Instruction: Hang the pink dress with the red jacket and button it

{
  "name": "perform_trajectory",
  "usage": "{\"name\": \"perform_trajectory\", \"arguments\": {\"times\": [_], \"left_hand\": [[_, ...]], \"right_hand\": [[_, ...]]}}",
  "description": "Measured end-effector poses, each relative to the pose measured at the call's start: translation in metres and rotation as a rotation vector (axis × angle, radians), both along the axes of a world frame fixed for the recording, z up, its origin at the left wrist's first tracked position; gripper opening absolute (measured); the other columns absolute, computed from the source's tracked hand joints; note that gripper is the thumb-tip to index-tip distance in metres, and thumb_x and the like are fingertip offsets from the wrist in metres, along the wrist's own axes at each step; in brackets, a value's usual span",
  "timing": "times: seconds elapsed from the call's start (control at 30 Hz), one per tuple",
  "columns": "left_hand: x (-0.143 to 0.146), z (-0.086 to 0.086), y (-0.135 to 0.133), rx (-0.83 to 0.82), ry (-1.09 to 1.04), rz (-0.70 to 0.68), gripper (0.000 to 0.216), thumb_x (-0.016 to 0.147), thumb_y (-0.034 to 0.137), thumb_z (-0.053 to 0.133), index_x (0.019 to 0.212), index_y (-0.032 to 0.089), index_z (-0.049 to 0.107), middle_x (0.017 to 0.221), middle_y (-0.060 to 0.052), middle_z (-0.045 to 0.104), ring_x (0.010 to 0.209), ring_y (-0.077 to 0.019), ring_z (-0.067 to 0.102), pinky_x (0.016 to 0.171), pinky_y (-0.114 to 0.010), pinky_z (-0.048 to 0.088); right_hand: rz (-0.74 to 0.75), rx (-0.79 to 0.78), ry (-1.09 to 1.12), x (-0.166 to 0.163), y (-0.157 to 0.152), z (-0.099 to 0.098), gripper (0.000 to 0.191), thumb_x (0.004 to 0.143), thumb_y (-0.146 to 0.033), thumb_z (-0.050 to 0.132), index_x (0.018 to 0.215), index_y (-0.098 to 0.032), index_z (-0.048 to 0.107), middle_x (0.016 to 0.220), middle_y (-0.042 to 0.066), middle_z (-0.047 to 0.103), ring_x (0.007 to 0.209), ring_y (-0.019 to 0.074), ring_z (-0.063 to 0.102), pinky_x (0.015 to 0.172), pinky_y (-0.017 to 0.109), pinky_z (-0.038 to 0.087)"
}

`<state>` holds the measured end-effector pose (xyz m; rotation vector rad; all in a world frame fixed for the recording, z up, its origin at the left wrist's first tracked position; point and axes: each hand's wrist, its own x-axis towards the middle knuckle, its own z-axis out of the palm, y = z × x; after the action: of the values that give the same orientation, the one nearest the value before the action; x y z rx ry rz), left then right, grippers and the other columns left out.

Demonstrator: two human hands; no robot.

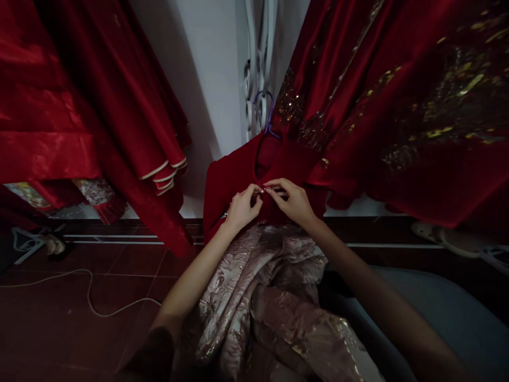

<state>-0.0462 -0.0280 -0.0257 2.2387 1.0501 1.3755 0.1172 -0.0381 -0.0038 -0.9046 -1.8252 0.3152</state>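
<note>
A red jacket (229, 180) hangs on a purple hanger (271, 114), its neck opening facing me. My left hand (243, 206) pinches the jacket's front edge just below the neckline, thumb and forefinger closed. Opposite it, my right hand (289, 200) also pinches the front edge, and the fingertips of both hands nearly meet. Between them shows a small bright spot, too small to make out for certain. Below my hands lies shiny, crinkled brocade fabric (234, 276) in pinkish silver; whether it joins the jacket is hidden.
Red garments (151, 106) hang on the left, and gold-sequined red ones (374, 116) on the right. Behind the hanger stands a white scrolled metal frame (249, 69). A white cable (91, 292) runs over the tiled floor, and a grey padded surface (441, 302) is at lower right.
</note>
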Motion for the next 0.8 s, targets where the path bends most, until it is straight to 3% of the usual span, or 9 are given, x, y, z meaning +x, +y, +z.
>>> {"name": "perform_trajectory", "arguments": {"times": [0.2,0.6,0.8], "left_hand": [[-0.005,0.02,0.0,0.089,0.098,0.004,0.01,0.081,0.026,0.055,0.087,0.018,0.056,0.086,-0.003,0.066,0.078,-0.0121,0.064,0.075,-0.024,0.05],[-0.004,0.024,0.002,0.053,0.106,-0.051,0.012,0.079,0.023,0.056,0.089,0.019,0.06,0.085,-0.003,0.068,0.076,-0.0132,0.064,0.073,-0.024,0.049],[-0.005,0.033,0.006,0.097,0.228,-0.055,0.011,0.08,0.022,0.053,0.089,0.019,0.06,0.086,-0.004,0.068,0.075,-0.0139,0.063,0.071,-0.023,0.047]], "right_hand": [[-0.006,-0.01,0.041,0.001,-0.003,0.004,0.024,0.084,-0.031,0.057,0.103,-0.021,0.067,0.099,0.005,0.065,0.086,0.0155,0.064,0.075,0.029,0.058],[0.05,-0.125,0.051,0.01,-0.001,0.016,0.031,0.077,-0.04,0.063,0.101,-0.02,0.069,0.1,0.005,0.067,0.087,0.0184,0.065,0.075,0.033,0.06],[0.037,-0.138,0.049,0.01,0.001,0.017,0.027,0.075,-0.034,0.065,0.096,-0.019,0.069,0.095,0.006,0.067,0.083,0.0174,0.065,0.073,0.033,0.06]]}}
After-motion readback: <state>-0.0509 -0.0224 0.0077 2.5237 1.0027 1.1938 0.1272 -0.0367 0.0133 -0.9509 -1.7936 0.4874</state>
